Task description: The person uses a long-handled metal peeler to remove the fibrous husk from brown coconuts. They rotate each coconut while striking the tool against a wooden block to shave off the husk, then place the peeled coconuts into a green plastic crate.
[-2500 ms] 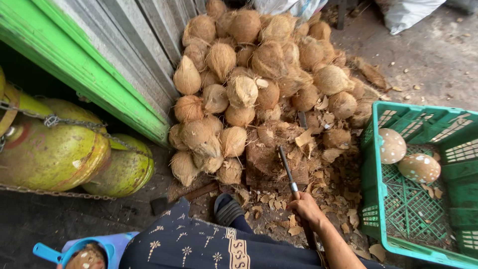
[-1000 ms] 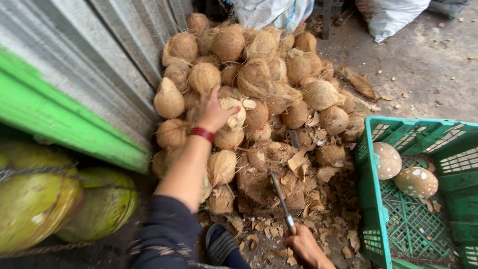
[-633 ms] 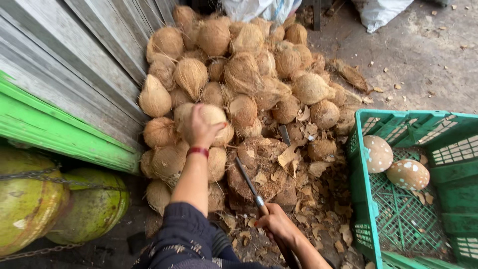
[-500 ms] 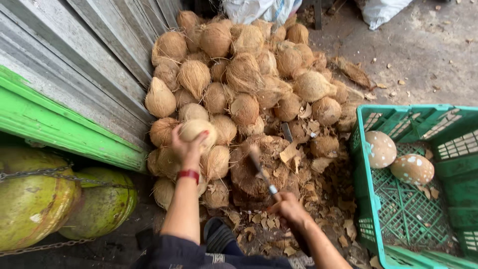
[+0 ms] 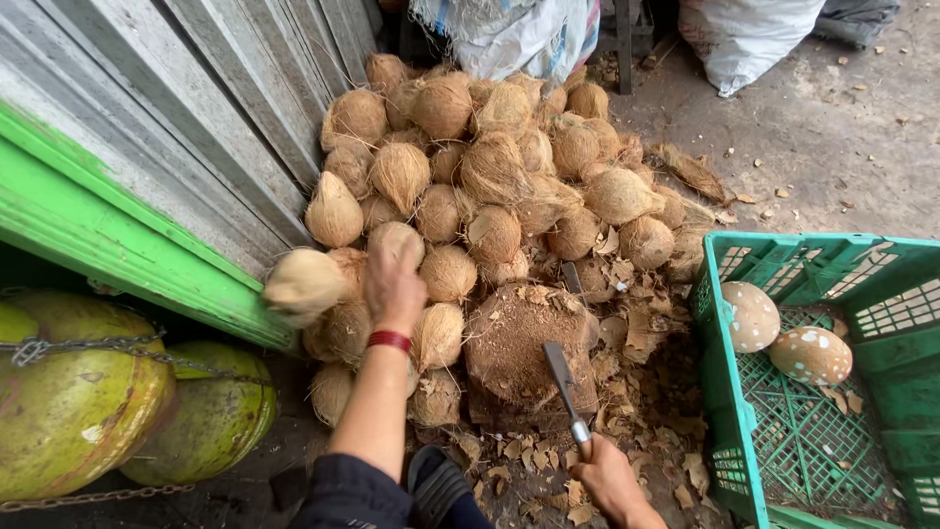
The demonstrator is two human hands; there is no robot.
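View: head camera, looking down at the person's two hands over a coconut pile.
Left hand: the left hand [image 5: 394, 284] is stretched forward with a red wristband at the wrist; the fingers curl over the top of a husked coconut [image 5: 392, 238] at the near left edge of the pile. The grasp looks closed around it, though the palm side is hidden.
Coconut in hand: brown, fibrous, sitting just above the hand, touching its neighbours in the pile.
Blurred coconut: a second coconut [image 5: 304, 284] just left of the hand is smeared by motion; contact with the hand cannot be told.
Right hand: the right hand [image 5: 609, 478] sits low in the frame, fist wrapped tight around the handle of a cleaver [image 5: 562, 384].
Cleaver: blade angled up and to the left, its tip over the near edge of the chopping stump [image 5: 519, 348].
Stump: dark, round, flat-topped, strewn with husk chips, between the two arms.
Coconut pile: heap of husked coconuts [image 5: 499, 167] lies against the grey corrugated wall [image 5: 196, 118] and reaches up to the stump.
Crate: green plastic crate [image 5: 862, 392] to the right, holding two pale peeled coconuts [image 5: 783, 338].
Ground: bare concrete [image 5: 832, 147] littered with husk scraps.
Left side: a green painted ledge [image 5: 108, 235] above large yellow-green round vessels [image 5: 117, 411] bound with chain.
Background: white sacks [image 5: 744, 34] at the top edge.
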